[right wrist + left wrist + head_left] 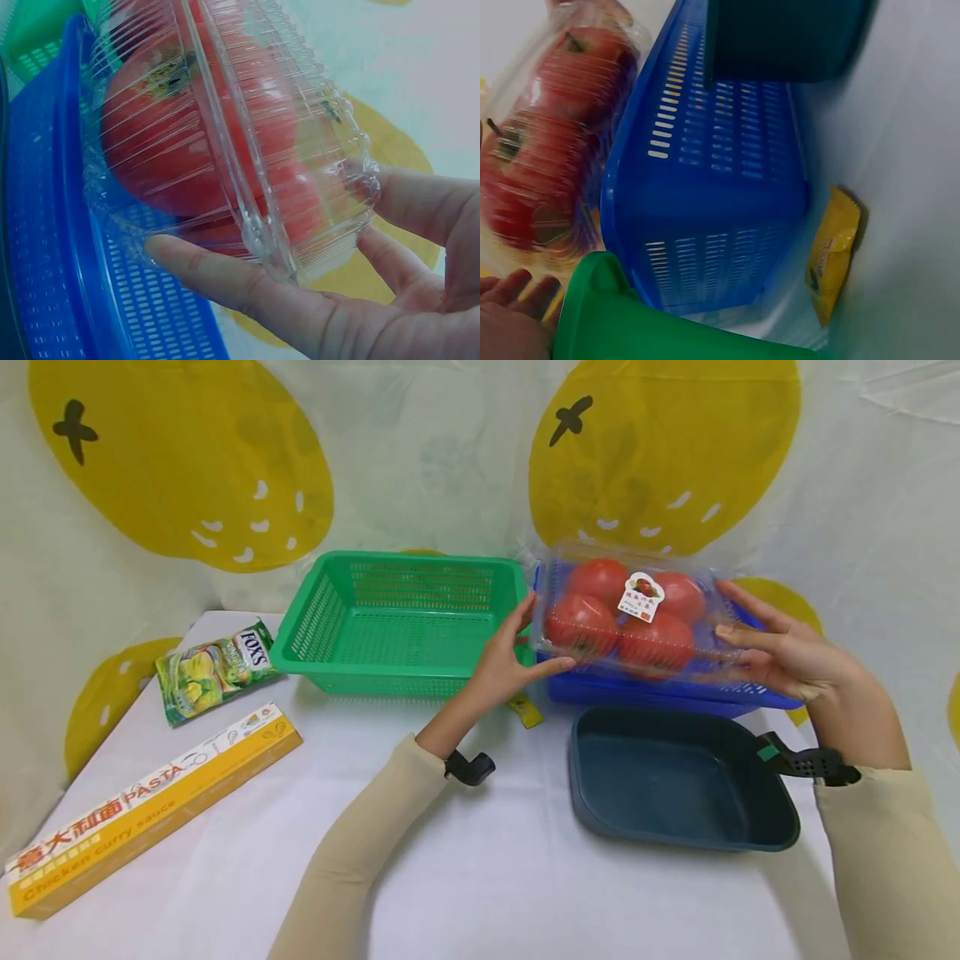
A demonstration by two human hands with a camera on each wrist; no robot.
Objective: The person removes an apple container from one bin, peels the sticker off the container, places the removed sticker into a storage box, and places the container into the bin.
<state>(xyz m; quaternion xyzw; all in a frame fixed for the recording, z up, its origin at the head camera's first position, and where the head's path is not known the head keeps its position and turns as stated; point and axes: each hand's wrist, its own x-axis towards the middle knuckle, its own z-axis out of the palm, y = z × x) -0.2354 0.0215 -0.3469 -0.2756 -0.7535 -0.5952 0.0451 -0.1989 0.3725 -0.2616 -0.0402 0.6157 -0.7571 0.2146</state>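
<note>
A clear plastic box of red tomatoes [656, 642] with a white label is held tilted over the blue basket [622, 692]. My right hand [795, 652] grips its right end, thumb and fingers around the corner, also plain in the right wrist view, where the hand [397, 277] holds the ribbed plastic. At the box's left end is my left hand [506, 660], thumb at the lower edge and fingers at the side. In the left wrist view the left fingertips [525, 292] are near the box's end, beside the green basket's rim [592, 300].
A green basket [390, 683] stands left of the blue one. Nearer me is a dark teal tub [675, 777]. On the left lie a green Fox's bag [213, 672] and a pasta box [150, 814]. A small yellow packet [527, 711] lies between the baskets.
</note>
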